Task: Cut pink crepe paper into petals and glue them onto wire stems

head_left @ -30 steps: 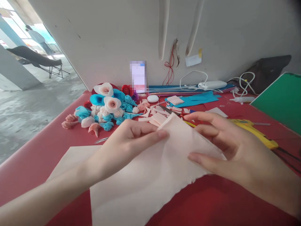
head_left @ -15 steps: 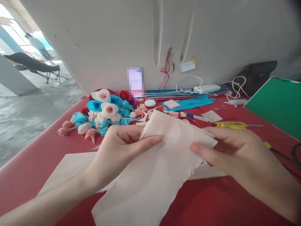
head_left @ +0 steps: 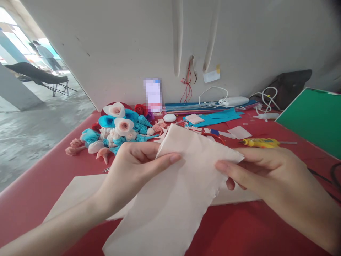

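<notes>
Between my two hands hangs a strip of cream crepe paper (head_left: pixel 170 199), its upper end doubled over and its right edge ragged. My left hand (head_left: pixel 141 170) pinches the left side of the fold, thumb on top and fingers behind. On the right side, my right hand (head_left: pixel 261 177) grips near the upper corner, its thumb on the front face and most fingertips hidden behind the paper. Beneath the strip, another cream sheet (head_left: pixel 77 192) lies on the red table (head_left: pixel 234 227).
Blue, white and pink paper flowers (head_left: pixel 117 124) are heaped at the back left. A yellow glue gun (head_left: pixel 259 143) lies at the right, near a green board (head_left: pixel 311 121). Paper scraps, blue paper (head_left: pixel 223 115) and a lit phone (head_left: pixel 153 95) line the back by the wall.
Both hands keep their grip on the crepe paper, and the fold has shifted slightly left. Some right-hand fingers now show below the paper's edge. In the background, a person has moved slightly.
</notes>
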### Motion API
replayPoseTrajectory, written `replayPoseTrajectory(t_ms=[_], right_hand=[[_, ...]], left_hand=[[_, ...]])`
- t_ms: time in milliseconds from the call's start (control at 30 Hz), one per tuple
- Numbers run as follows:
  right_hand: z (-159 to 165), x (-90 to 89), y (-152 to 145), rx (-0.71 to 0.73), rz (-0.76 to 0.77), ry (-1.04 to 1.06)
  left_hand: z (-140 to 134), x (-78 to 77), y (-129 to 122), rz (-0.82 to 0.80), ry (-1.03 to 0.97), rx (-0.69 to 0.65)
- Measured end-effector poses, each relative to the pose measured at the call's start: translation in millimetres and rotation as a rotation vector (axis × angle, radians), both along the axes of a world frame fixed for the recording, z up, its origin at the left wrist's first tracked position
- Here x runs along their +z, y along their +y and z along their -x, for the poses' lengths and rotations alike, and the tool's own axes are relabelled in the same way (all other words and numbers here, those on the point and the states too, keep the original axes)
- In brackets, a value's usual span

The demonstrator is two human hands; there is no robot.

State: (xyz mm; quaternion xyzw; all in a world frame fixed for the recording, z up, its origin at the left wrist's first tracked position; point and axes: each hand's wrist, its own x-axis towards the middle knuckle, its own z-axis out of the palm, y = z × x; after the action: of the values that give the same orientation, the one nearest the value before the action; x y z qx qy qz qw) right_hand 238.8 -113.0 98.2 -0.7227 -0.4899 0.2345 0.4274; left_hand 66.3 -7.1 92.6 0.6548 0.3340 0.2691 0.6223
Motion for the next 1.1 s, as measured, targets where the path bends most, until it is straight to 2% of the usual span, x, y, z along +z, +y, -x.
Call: replayPoseTrajectory(t_ms=[333, 467, 600, 700, 833, 933, 1100], right_hand=[[0.0, 2.7, 0.7, 0.002, 0.036, 0.047], [-4.6, 1.7, 2.6, 0.073, 0.051, 0.010], [-8.6, 1.1, 2.8, 0.076, 0.076, -0.020], [-11.6, 2.2, 3.9, 0.143, 0.086, -0.028], [-14.5, 3.7, 8.1, 0.281, 0.141, -0.042], [-13.2, 0.6, 10.6, 0.338, 0.170, -0.015], [-6.4, -11.6, 10.5, 0.368, 0.082, -0.046]], left_hand=[[2.7, -0.4, 0.9, 0.094, -0.055, -0.044], [2.7, -2.8, 2.0, 0.137, -0.077, -0.084], [2.1, -4.4, 3.2, 0.144, -0.073, -0.076], [1.5, -3.9, 3.8, 0.159, -0.064, -0.073], [-0.1, -5.0, 2.7, 0.132, 0.109, -0.089], [-3.0, -9.2, -1.3, 0.126, 0.271, -0.186], [-8.7, -13.3, -7.6, 0.097, 0.303, -0.298]])
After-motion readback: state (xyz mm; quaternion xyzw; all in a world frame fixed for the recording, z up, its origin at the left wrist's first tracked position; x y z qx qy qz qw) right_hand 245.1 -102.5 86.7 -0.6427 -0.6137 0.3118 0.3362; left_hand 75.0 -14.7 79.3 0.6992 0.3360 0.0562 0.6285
